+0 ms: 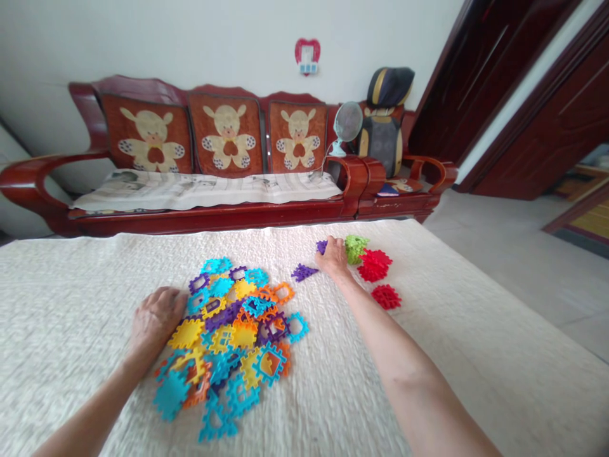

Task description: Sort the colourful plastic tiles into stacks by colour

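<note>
Left hand [156, 316] loose by mixed pile [244, 334]; right hand [333, 255] at purple piece [321, 246], grip unclear from here; green stack [355, 247], red stacks [375, 266] apart, apparently grouped by colour.

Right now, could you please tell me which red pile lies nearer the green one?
The far red pile, right beside the green pile; the near red pile lies apart from both.

smooth plastic pieces [244, 335], rough quilted cloth [328, 387], glossy wooden sofa [238, 217]
</note>
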Action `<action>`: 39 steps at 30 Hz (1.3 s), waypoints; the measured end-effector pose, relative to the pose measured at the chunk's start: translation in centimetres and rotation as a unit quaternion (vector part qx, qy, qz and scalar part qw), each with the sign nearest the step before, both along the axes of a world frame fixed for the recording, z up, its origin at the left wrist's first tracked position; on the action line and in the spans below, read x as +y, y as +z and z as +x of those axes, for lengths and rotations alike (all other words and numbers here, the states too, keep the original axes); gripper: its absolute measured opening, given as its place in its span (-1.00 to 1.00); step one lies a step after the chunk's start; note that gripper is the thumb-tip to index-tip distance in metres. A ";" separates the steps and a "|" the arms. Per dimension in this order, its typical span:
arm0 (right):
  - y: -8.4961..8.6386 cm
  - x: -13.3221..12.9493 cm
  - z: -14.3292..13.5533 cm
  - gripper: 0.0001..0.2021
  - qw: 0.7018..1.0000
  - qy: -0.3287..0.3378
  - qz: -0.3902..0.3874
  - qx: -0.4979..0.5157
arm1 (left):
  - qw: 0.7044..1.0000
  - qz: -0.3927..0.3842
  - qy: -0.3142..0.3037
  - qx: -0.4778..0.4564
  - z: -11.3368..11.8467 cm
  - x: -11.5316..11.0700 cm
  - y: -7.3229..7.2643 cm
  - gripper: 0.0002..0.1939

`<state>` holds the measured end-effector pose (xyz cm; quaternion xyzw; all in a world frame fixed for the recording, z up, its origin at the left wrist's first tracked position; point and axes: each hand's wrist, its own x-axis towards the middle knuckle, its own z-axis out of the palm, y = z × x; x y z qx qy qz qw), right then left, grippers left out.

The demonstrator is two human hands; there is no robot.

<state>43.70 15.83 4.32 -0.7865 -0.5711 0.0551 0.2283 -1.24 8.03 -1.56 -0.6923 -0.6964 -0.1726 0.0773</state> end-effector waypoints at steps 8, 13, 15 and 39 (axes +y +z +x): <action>-0.4 -2.3 -1.3 -0.35 0.990 0.059 0.124 -0.020 | 1.000 0.004 0.006 -0.025 0.6 -0.3 0.5 -0.63; -1.1 -6.6 -4.0 -0.49 0.970 0.187 0.157 0.004 | 0.999 0.005 0.017 -0.045 0.9 -0.4 0.8 -0.63; -1.8 -8.3 -5.0 -0.56 0.962 0.231 0.136 0.046 | 0.998 0.000 0.021 -0.052 1.1 -0.5 0.9 -0.62; -3.8 -15.4 -7.4 -0.87 0.936 0.311 0.104 0.125 | 0.995 -0.041 -0.002 -0.086 1.9 -4.7 1.3 -0.58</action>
